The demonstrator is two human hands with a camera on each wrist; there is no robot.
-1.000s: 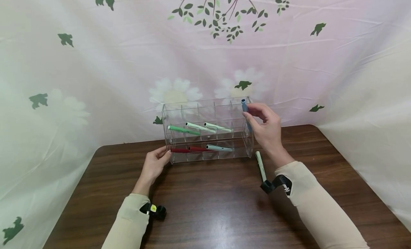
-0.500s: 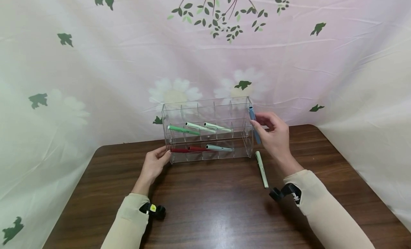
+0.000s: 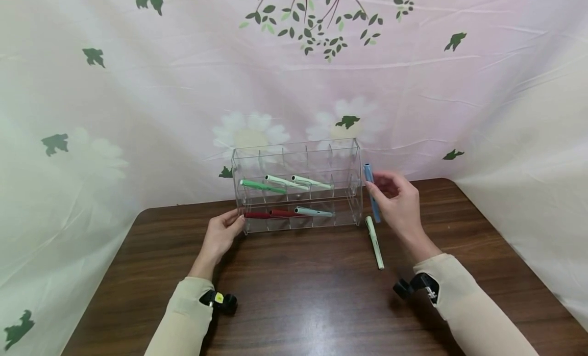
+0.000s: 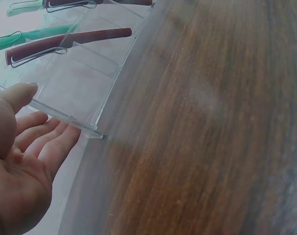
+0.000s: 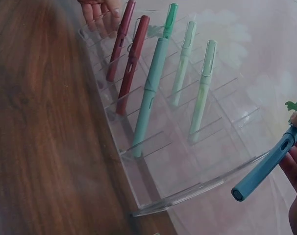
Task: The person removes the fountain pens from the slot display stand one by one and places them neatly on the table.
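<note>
Standing at the near edge of the tabletop (image 3: 298,295), I see two sleeved arms reaching forward. Closest to me, a pale green pen (image 3: 374,242) lies loose on the wood, just beside the right end of the rack (image 3: 296,157). The right hand (image 3: 398,203) is above and a little beyond it, its fingers (image 3: 374,193) pinched round a blue pen (image 3: 372,193) held nearly upright, just outside the rack's right wall and off the wood. The left hand (image 3: 222,233) rests at the rack's lower left corner with its fingers relaxed and straight against the clear plastic, clamped on nothing. Farther back, the rack holds two red pens and a teal one in its lower row and three green ones above; behind it hangs a flowered cloth (image 3: 138,91). To my eye the light pinch is the risk: the blue pen could slip and knock the loose pen, or catch the rack's wall and shift it if the left hand gives way. The right wrist view shows the blue pen's open end (image 5: 238,194) and its clip, which the head view cannot; the left wrist view shows the open palm (image 4: 21,161) at the rack's corner, with a red pen (image 4: 70,41) behind the plastic.
</note>
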